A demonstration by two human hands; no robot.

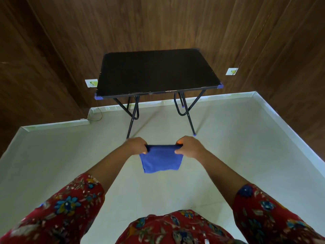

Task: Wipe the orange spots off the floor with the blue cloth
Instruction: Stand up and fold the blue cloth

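Wood-panel walls [158,23] close off the far and side edges of the floor [52,164]. The floor is pale tile with a white skirting [281,124] round it.

The table [158,71] has a black top, blue corner caps and folding metal legs. It stands at the floor's far edge, close to the back wall.

Your sleeves [61,208] are red floral and come in from the bottom corners. Both your arms reach forward.

The cloth [161,161] is off the floor. You hold it in the air between your hands, just short of the table's near legs. Its top edge is pulled taut and roughly level, the rest hangs loose, and the lower left corner droops lowest.

Your left hand [136,146] grips the cloth's top left corner with the fingers curled round it. Your right hand [190,147] grips the top right corner the same way.

There are two white sockets [91,83] on the walls, one on each side of the table. A thin wire [98,117] lies at the floor's far left corner by the skirting.
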